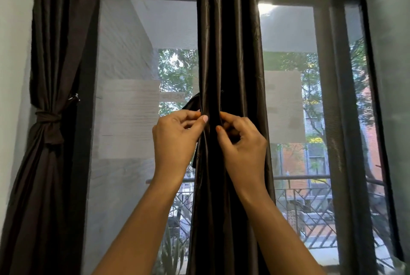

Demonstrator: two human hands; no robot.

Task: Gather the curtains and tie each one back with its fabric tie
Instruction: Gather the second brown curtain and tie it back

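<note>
- Both forearms reach up from below. The left hand [175,137] curls at the left edge of the middle curtain [228,52], apparently pinching the fabric tie [192,103]. The right hand [241,141] pinches a front fold of that curtain.
- The window [133,97] leaves open screen on both sides of the curtain, so there is room to swing the ends round. The dark frame [88,141] and the walls are well apart from the hands.
- The middle curtain hangs gathered into a narrow column. It looks light, soft and glossy, so folds will likely slip; it is best gripped at the bunched waist.
- The left curtain [51,41] is already cinched by its own tie [47,119].
- The fabric tie is a limp strip looping out behind the left edge; best held by its ends.
</note>
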